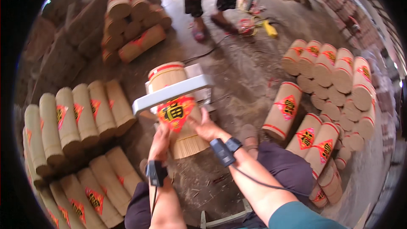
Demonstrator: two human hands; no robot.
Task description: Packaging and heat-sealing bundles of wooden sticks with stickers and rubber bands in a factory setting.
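Note:
A thick round bundle of thin tan sticks [171, 80] lies tilted in a white metal frame [169, 93], with a red band near its far end. On its side sits a red diamond label with yellow marks [174, 113]. My left hand [160, 141] presses the bundle's lower left side beside the label. On the label's right edge rests my right hand [204, 128], fingers spread flat on the bundle. Both wrists carry dark strapped devices with a cable.
Labelled stick bundles lie stacked on the left [76, 118], at the right [335, 80] and at the back [131, 25]. Another person's legs in sandals [207, 21] stand on the dirt floor behind, near a yellow tool [267, 27] and a cord.

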